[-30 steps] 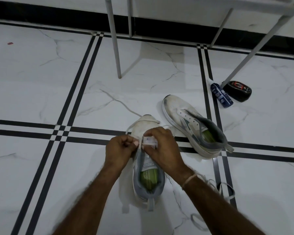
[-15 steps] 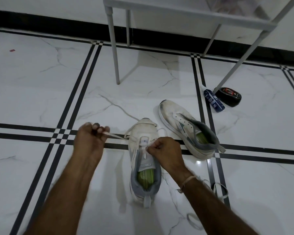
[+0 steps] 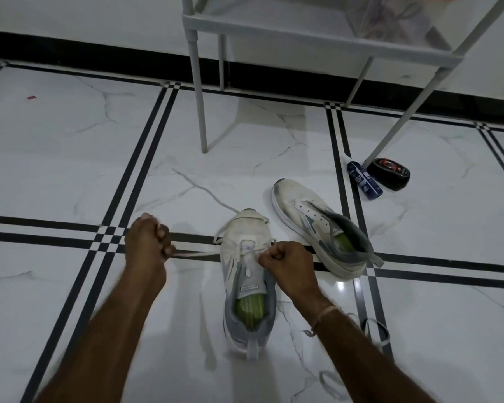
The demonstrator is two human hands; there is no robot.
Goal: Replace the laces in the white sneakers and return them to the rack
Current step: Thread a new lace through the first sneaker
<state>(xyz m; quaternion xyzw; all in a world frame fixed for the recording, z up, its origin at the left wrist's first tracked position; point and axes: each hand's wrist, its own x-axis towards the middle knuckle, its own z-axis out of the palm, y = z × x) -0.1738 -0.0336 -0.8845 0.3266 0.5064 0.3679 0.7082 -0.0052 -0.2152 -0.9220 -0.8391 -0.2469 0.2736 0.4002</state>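
The lace (image 3: pixel 198 253) is being gripped by one end in the curled left hand (image 3: pixel 147 245) and held taut out to that side, probably so slack is being taken through an eyelet. Between the hands, the sneaker (image 3: pixel 245 286) is being kept flat on the floor (image 3: pixel 70 158), toe pointing away, so the eyelets are facing up. The right hand (image 3: pixel 285 261) is being clenched on the lace at the tongue, seemingly to steady the sneaker against the pull. Beyond the right hand, the second sneaker (image 3: pixel 317 225) is lying unlaced, and further off the rack (image 3: pixel 197 82) is standing.
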